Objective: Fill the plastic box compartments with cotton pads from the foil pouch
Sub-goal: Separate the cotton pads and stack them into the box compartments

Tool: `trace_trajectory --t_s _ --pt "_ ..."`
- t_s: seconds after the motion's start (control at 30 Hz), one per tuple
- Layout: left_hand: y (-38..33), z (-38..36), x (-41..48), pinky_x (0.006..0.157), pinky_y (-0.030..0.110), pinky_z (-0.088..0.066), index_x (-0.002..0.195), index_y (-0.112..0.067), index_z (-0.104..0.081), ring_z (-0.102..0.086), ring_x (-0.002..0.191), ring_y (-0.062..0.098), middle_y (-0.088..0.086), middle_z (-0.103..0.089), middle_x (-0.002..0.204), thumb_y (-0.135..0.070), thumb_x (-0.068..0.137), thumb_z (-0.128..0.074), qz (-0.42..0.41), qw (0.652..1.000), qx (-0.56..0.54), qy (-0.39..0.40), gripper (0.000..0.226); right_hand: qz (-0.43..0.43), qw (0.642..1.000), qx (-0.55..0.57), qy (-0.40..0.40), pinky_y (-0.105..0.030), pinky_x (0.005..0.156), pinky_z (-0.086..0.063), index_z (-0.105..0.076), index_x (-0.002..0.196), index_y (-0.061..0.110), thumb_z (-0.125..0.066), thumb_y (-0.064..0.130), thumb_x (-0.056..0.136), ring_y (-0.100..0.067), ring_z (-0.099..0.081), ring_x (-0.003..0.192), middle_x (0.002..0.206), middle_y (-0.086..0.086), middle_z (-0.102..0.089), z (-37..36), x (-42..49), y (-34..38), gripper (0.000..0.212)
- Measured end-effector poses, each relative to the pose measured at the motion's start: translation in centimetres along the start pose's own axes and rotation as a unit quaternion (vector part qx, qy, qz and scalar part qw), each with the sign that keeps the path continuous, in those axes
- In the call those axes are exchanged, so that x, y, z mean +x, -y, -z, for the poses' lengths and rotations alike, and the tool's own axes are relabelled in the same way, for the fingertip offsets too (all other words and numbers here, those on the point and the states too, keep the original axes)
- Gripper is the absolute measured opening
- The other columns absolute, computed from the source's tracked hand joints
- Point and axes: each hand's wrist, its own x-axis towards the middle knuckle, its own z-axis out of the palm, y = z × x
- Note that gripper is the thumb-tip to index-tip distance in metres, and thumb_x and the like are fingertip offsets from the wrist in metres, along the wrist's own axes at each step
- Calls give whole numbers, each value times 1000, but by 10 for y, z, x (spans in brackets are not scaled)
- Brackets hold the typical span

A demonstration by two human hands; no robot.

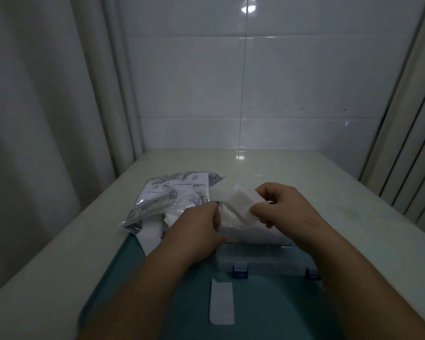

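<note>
At the centre of the frame, both hands meet over the clear plastic box (260,256), which sits on a teal mat (138,278) on the pale counter (317,182). The right hand (285,207) pinches a white bundle of cotton pads (238,204) between thumb and curled fingers. The left hand (199,227) grips the bundle's lower end, fingers curled round it. Left of centre, the crumpled foil pouch (172,192) lies on the counter, with white pieces showing at its near, open end. Blue latches (240,271) mark the box's near edge, and a white strip (221,305) lies on the mat lower down.
</note>
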Motion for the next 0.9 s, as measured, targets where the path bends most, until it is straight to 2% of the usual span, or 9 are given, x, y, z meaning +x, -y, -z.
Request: trace_trajectory --t_s 0.1,0.17,0.3,0.37,0.47,0.53,0.7,0.8,0.9 --pt "1 0 0 61 24 -41 87 -24 -52 -54 81 11 -7 -59 90 -31 79 -71 -1 1000 -4 -1 22 -6 1000 12 -10 -20 58 -54 -58 93 21 -68 14 80 -15 -63 73 91 3 -65 0 0 0 18" --pt "2 7 0 61 30 -48 84 -26 -53 -60 76 13 -5 -64 84 -36 81 -69 11 999 -38 -27 18 -12 1000 23 -9 -17 54 -52 -56 93 22 -70 13 79 -13 -64 71 90 3 -66 0 -1 1 22" --pt "1 20 1 71 46 -55 72 -22 -59 -65 69 21 -2 -67 70 -36 84 -62 14 955 -204 -213 19 -4 999 19 31 -24 62 -59 -57 92 23 -75 14 76 -15 -66 77 92 4 -65 -5 -3 3 26" --pt "-3 20 0 73 51 -55 71 -20 -60 -65 73 27 1 -68 71 -34 85 -59 20 924 -295 -243 19 -1 998 3 55 -26 65 -60 -57 93 26 -77 17 76 -14 -65 82 97 7 -63 -10 -4 4 28" --pt "-10 15 -1 79 53 -54 74 -15 -64 -64 84 32 8 -69 79 -23 87 -57 58 892 -385 -231 17 9 998 -28 63 -31 73 -61 -56 92 30 -78 22 74 -13 -63 88 98 10 -62 -17 -4 6 30" --pt "-14 10 -1 80 51 -54 77 -17 -66 -65 85 28 3 -71 81 -28 86 -56 81 881 -416 -209 17 16 997 -45 61 -32 75 -61 -55 91 31 -79 25 74 -12 -63 87 96 11 -62 -20 -5 5 30" --pt "-17 -4 0 69 39 -54 85 -24 -60 -59 84 17 -3 -63 89 -26 89 -56 71 929 -333 -147 7 44 996 -61 51 -25 69 -59 -54 90 29 -81 27 73 -9 -63 78 93 10 -62 -24 -6 2 32" --pt "-16 -7 -1 59 25 -43 97 -25 -58 -57 82 6 -10 -62 89 -17 94 -53 80 930 -325 -150 10 51 996 -55 47 -25 67 -58 -52 91 33 -80 30 74 -9 -63 74 95 12 -62 -26 -4 -1 33" --pt "-16 -12 -2 58 21 -37 105 -25 -55 -58 82 2 -5 -68 93 -13 98 -45 78 933 -318 -151 17 47 996 -56 51 -26 69 -59 -46 92 37 -79 32 75 -9 -64 76 99 13 -62 -28 -3 -3 37"
